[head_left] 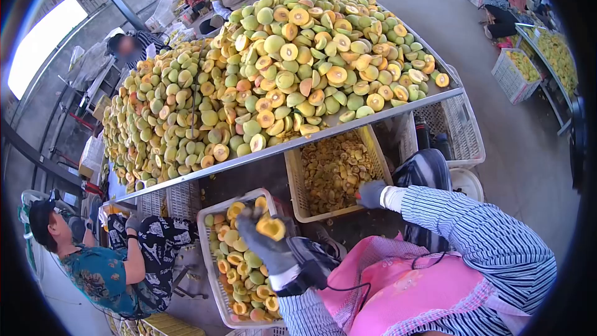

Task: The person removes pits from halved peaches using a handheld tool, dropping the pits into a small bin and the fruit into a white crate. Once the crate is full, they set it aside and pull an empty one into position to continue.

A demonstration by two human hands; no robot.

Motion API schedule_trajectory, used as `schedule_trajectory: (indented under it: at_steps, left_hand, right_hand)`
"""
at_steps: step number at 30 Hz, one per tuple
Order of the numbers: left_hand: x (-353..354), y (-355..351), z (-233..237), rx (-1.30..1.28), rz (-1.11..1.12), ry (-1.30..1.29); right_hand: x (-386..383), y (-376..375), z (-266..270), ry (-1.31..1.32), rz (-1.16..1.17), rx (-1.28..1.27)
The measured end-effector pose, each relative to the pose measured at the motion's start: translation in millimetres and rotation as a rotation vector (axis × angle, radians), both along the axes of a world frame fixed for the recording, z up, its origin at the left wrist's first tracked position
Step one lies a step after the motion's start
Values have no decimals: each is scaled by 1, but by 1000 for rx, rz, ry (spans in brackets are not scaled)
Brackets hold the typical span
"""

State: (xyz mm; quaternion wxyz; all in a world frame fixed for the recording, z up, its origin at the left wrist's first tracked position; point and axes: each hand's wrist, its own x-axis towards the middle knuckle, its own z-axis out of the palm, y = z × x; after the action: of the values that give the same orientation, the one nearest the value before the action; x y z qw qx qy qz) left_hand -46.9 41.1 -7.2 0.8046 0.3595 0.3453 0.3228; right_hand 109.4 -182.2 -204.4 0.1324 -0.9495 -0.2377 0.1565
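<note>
The left hand, in a grey glove, holds a hollowed yellow fruit half at its fingers, open face up; nearly round, the piece shows no clear long axis. Directly beneath that hand is a white crate of similar halves. The right hand, also gloved, is well off to the right of the fruit, its fingers curled near a small red thing; whether it grips this I cannot tell. Just beside the right hand, a yellow crate holds scraps. Beyond both hands, a metal-edged counter bears heaped fruit. A seated person is left of the left hand; grey floor stretches past the right.
</note>
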Motion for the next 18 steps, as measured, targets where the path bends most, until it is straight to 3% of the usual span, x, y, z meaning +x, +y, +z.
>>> schedule_trajectory:
  at_steps: [1, 2, 3, 5, 7, 8, 9, 12, 13, 17, 18]
  left_hand:
    - [-12, 41, -38, 141, 158, 87]
    - [-36, 82, -66, 293, 150, -8]
    - [-44, 83, -39, 567, 287, 262]
    - [-78, 122, -51, 722, 400, 650]
    - [-70, 106, -30, 504, 458, 324]
    - [-64, 105, -31, 506, 457, 325]
    - [-58, 105, -35, 511, 374, 293]
    - [-26, 97, -55, 484, 66, 205]
    - [3, 68, -23, 471, -33, 261]
    - [69, 34, -26, 372, -236, 160]
    - [77, 25, -29, 575, -324, 88]
  right_hand:
    - [0, -6, -1, 148, 183, -111]
    - [2, -8, 1, 294, 368, -221]
    - [8, -3, 18, 285, 363, -224]
    - [17, 22, 72, 68, 77, 71]
    - [44, 45, 111, -187, -22, 353]
    - [65, 59, 117, -296, -47, 404]
    - [85, 73, 121, -406, -67, 453]
    - [125, 115, 143, -244, -10, 274]
    - [132, 129, 150, -164, -15, 153]
    - [158, 152, 142, -66, 45, 106]
    - [158, 144, 148, -17, 57, 134]
